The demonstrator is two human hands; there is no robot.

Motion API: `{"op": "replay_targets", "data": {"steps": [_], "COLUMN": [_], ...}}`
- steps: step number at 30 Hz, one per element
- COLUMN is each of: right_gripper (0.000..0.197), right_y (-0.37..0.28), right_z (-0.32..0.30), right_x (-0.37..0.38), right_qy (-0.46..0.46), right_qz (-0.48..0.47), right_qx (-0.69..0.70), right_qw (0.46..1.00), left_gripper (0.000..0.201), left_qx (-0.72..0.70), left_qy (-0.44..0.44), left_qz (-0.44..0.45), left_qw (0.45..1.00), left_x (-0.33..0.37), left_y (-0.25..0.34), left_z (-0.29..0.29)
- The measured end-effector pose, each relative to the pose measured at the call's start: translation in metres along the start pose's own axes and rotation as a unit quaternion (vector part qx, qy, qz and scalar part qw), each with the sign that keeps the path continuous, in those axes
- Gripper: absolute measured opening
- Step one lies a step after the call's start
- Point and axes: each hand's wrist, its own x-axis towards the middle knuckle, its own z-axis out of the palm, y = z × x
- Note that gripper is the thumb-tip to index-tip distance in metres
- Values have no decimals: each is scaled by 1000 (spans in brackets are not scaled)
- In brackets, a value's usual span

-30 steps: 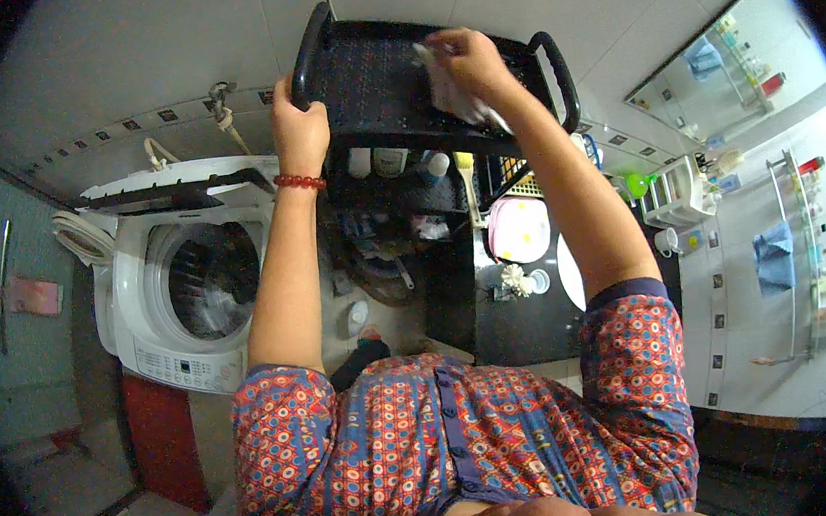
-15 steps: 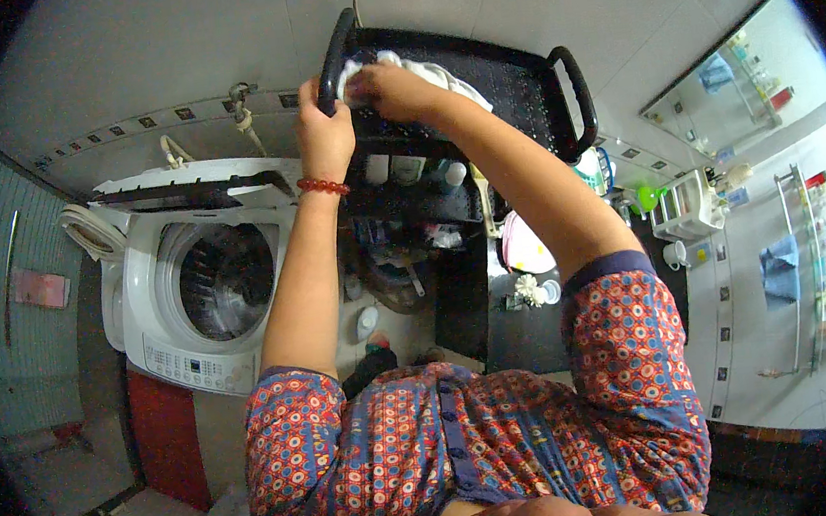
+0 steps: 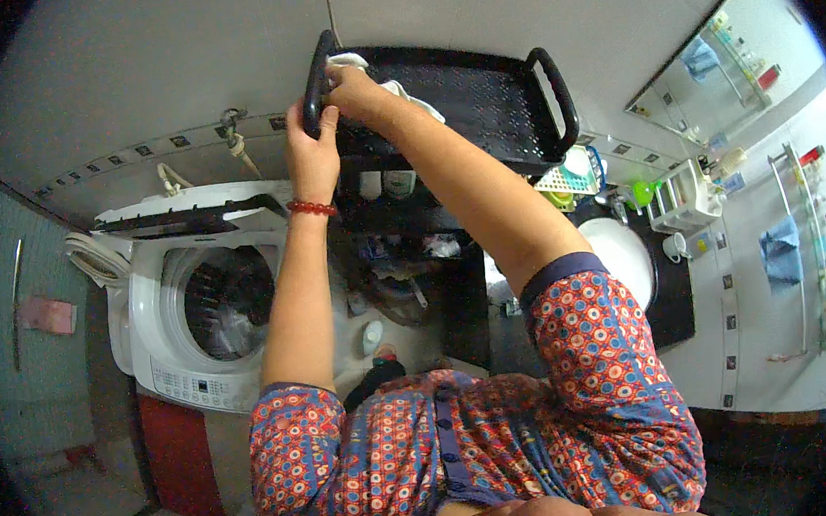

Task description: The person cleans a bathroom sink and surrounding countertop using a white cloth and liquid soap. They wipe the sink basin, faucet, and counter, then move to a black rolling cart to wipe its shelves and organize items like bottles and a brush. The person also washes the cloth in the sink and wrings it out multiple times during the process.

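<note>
A black shelf tray (image 3: 477,95) with a perforated base and a raised rim is the top tier of a rack in front of me. At its left end, my left hand (image 3: 314,154) is closed round the lower part of the black handle (image 3: 316,80). My right hand (image 3: 349,92) is just inside that handle, closed on a white cloth (image 3: 349,60). More of the cloth shows beyond my right wrist, on the tray. Its fingertips are partly hidden by the handle. Pale droplets or specks dot the tray's base.
On the left stands a white top-loading washing machine (image 3: 159,329) with its lid up. A wall tap (image 3: 232,121) is above it. To the right are a white round basin (image 3: 624,259), a white mug (image 3: 674,247) and a wall mirror (image 3: 711,65). Containers sit on the rack's lower tier.
My right hand and the cloth have moved left, close against the handle. Less cloth lies spread on the tray. My view has shifted, uncovering the basin; my left hand stays on the handle.
</note>
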Motion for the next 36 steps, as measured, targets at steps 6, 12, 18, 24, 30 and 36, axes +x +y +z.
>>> {"op": "replay_targets", "data": {"steps": [6, 12, 18, 24, 30, 36], "right_gripper": [27, 34, 34, 43, 34, 39], "right_y": [-52, -54, -26, 27, 7, 60], "right_z": [-35, -97, -108, -76, -95, -148], "right_x": [-64, -87, -52, -31, -49, -85], "right_qy": [-249, -313, 37, -30, -139, -66], "right_qz": [-31, 13, -151, -258, -82, 78], "right_qx": [-33, -100, -367, -599, -705, -821], "right_qw": [967, 944, 917, 758, 691, 561], "left_gripper": [43, 44, 36, 32, 29, 31], "left_qx": [10, 10, 38, 58, 67, 28], "left_qy": [38, 55, 44, 28, 64, 72], "left_qz": [7, -12, 3, -68, -66, -83], "left_qw": [999, 998, 998, 996, 994, 994], "left_x": [4, 2, 4, 1, 0, 0], "left_y": [-15, -8, -12, 2, 5, 7], "left_z": [-6, 2, -2, 0, 1, 4]}}
